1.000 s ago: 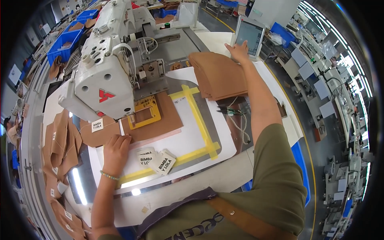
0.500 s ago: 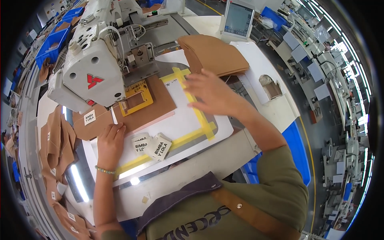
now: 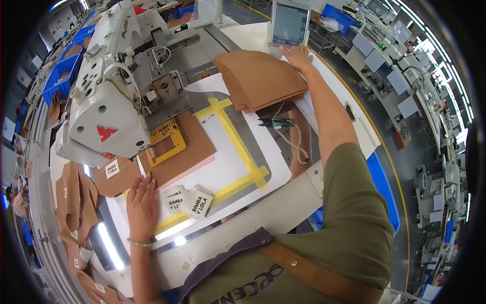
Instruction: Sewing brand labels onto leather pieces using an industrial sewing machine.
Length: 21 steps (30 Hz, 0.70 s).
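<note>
2 hands, well apart: right hand (image 3: 299,57), loose-fingered, shifted from above the yellow tape (image 3: 243,149) to beside the touchscreen (image 3: 290,24) at 1 o'clock, suggesting machine control; left hand (image 3: 142,205), fingers extended, at the brown panel (image 3: 200,143), 9 o'clock, beneath the yellow clamp frame (image 3: 177,139).

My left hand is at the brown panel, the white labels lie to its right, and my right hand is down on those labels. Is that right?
Not quite: in the head view, the right hand is up by the lower edge of the screen. The left hand is at the brown panel, with the white labels to its right.
</note>
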Motion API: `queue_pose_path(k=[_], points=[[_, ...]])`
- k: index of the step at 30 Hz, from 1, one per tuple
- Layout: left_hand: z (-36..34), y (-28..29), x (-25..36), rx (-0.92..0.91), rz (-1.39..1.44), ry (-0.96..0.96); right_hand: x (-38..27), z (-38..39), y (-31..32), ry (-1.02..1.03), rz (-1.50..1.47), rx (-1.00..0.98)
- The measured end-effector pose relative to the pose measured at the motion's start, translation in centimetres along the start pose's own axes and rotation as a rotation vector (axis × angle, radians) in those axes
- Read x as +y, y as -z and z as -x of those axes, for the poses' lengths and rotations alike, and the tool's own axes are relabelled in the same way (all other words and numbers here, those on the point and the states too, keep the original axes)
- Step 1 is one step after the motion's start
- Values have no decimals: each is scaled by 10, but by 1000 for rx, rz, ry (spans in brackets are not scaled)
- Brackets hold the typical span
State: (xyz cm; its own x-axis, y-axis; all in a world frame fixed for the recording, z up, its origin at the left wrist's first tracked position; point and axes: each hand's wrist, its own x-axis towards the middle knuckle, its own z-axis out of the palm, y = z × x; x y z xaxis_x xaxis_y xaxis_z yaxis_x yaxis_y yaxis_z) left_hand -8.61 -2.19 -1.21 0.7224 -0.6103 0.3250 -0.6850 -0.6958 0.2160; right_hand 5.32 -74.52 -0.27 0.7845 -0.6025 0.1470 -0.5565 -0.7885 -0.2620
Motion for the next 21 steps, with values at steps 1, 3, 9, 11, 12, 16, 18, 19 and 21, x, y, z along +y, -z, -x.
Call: queue_pose_path(k=[1, 3, 9, 11, 12, 16, 18, 19, 21], points=[[-2, 0, 1, 1, -1, -11, 3, -3, -3, -17, 27, 95], [-3, -2, 3, -8, -4, 9, 3, -7, -7, -37, 57, 188], [-4, -4, 0, 22, 1, -22, -4, 12, 17, -23, -59, 83], [-5, -4, -1, 27, 4, -31, -12, 33, 17, 95, -194, 222], [-4, -2, 0, 31, -1, -30, -24, 47, 18, 102, -194, 221], [3, 1, -3, 5, 5, -22, -86, 151, 37, 577, -297, 255], [4, 0, -4, 5, -2, -44, -112, 205, 45, 683, -297, 155], [3, -1, -4, 8, 4, -51, -123, 231, 44, 800, -296, 129], [4, -1, -2, -5, 32, -39, -143, 278, 37, 1008, -277, 44]])
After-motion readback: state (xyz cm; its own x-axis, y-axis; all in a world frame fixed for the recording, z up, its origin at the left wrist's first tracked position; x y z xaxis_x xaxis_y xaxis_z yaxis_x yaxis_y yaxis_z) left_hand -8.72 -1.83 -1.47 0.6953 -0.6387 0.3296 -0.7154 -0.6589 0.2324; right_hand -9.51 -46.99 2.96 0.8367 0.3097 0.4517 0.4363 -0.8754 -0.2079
